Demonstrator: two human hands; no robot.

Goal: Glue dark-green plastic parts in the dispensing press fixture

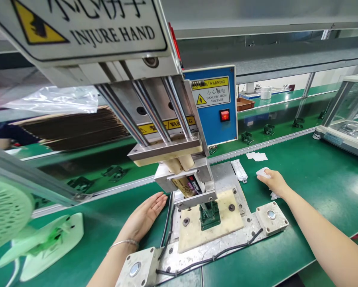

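Both hands are out over the green bench [316,187], one on each side of a small press. The right hand [275,182] lies palm down on a small white piece [262,172], fingers curled loosely over it; whether it is truly gripped or only covered I cannot tell. That piece looks thin and very light, likely paper or a slim plastic part, so it should bend or slide easily on the smooth mat, and the sensible hold seems a pinch at its free edge, which pokes out past the fingertips. Just beyond those fingertips lies a white packet [239,170], and a little farther out sit a few white slips [256,156]. The left hand [146,215] is open and flat, fingers together, holding nothing, resting on the bench just beside the press base plate [193,255]. Between the hands stands the press head [179,159] above a dark green fixture [209,214] on a cream pad [197,231]. Near each wrist sits a grey block with a push button, the left button [135,269] and the right button [271,215]. Well beyond the right hand stands a glass-cased scale [346,135]; outside the left hand sits a pale green fan [32,243].
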